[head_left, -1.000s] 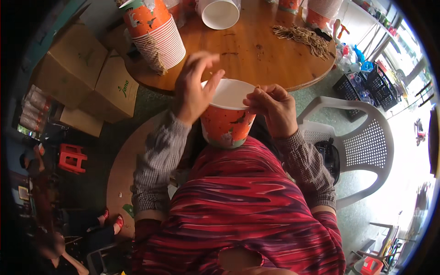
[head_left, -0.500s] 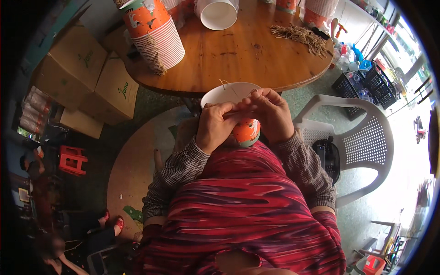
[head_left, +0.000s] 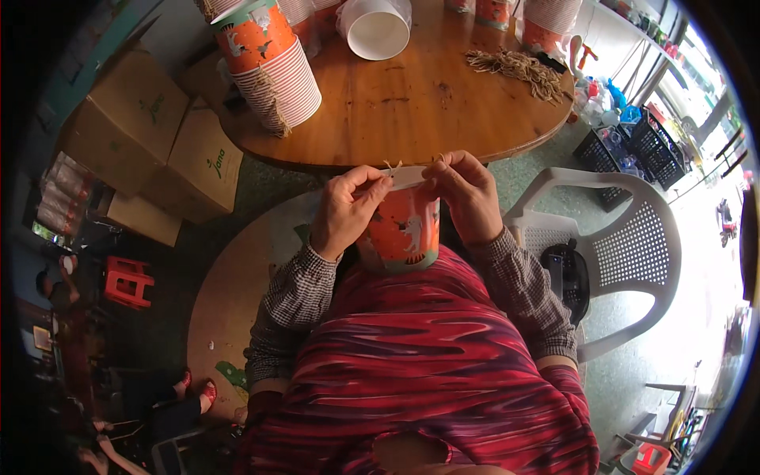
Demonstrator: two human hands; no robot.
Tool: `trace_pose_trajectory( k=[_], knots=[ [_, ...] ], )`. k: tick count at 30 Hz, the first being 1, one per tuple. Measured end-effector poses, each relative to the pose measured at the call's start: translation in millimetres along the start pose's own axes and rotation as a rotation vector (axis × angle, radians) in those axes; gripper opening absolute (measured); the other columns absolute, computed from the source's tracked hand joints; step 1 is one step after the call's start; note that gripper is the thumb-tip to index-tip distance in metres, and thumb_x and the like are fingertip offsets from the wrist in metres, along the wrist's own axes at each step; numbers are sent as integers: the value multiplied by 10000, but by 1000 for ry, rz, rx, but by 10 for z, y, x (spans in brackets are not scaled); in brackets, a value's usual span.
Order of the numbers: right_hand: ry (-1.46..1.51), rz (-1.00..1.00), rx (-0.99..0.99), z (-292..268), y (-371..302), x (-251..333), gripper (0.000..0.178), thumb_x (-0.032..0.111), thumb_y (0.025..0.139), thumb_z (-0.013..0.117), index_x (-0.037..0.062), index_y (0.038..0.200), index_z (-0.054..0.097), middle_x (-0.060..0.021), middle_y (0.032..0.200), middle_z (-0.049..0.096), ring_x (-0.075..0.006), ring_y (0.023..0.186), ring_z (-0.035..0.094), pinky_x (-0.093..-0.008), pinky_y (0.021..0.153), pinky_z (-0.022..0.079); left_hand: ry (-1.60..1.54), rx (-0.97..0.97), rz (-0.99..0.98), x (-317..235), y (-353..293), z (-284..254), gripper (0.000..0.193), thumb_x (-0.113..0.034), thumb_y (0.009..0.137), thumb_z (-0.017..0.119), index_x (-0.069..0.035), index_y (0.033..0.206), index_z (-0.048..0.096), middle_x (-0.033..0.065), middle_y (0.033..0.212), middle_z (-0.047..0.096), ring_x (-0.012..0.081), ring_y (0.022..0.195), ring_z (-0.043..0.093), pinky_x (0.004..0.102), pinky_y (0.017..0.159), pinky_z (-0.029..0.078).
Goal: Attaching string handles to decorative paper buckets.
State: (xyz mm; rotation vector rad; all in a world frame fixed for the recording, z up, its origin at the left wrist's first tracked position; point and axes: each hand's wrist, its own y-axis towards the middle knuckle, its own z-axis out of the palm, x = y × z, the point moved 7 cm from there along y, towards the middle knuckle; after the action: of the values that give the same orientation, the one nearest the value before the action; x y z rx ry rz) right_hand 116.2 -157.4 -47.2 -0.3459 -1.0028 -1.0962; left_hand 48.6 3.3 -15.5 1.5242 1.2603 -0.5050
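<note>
An orange paper bucket [head_left: 396,229] with white animal figures and a green base rests against my lap. Its white rim tilts away from me. At the left of that rim my left hand [head_left: 347,212] is closed, thumb and forefinger pinching the edge. A short wisp of twine [head_left: 389,167] pokes up beside those fingertips. My right hand [head_left: 469,198] is closed at the rim's right side, its fingertips pinched together where another bit of twine shows. How the twine passes through the bucket is hidden by my fingers.
On the wooden table [head_left: 380,119] stand stacked orange buckets [head_left: 277,87], a white bucket lying on its side [head_left: 378,36] and a bundle of twine [head_left: 518,71]. A plastic chair [head_left: 633,245] is at right, cardboard boxes [head_left: 134,134] at left. Black crates [head_left: 633,150] sit beyond the chair.
My hands have moved apart, the left one to the left. The bucket has turned so its orange side faces me and less of its white inside shows.
</note>
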Motion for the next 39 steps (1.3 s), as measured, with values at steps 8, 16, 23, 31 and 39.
trace_pose_trajectory(
  k=[8,16,23,31,39],
  knots=[
    [-301,-188,55,159,112,155,88,83,858,669,14,881,620,-24,798,646,-60,721,565,-193,638,456,-338,-22,-142,57,42,8,155,-127,881,642,14,942,664,38,839,675,101,782,641,218,712,510],
    [-498,-206,268,523,354,257,75,60,842,677,1,880,650,-14,837,650,-73,796,584,-223,741,472,-300,125,-278,97,146,47,172,-111,885,589,22,949,676,32,821,673,66,696,593,205,663,478],
    [-538,105,295,220,596,1,145,113,852,670,-12,923,650,-17,804,643,-73,772,586,-223,717,477,-334,268,-294,40,151,163,208,-156,905,562,18,922,675,12,794,629,66,738,560,205,716,432],
    [-325,34,384,124,315,130,228,47,836,671,-22,1051,635,-62,996,656,-139,957,605,-286,894,472,-390,227,-322,86,166,184,183,-133,896,576,17,949,668,17,807,632,68,753,547,207,726,426],
    [-464,-159,423,181,334,218,144,43,836,669,-5,972,666,-48,889,649,-117,866,606,-255,810,482,-380,224,-301,96,203,196,192,-125,898,587,22,984,677,34,860,680,59,753,585,202,703,463]
  ],
)
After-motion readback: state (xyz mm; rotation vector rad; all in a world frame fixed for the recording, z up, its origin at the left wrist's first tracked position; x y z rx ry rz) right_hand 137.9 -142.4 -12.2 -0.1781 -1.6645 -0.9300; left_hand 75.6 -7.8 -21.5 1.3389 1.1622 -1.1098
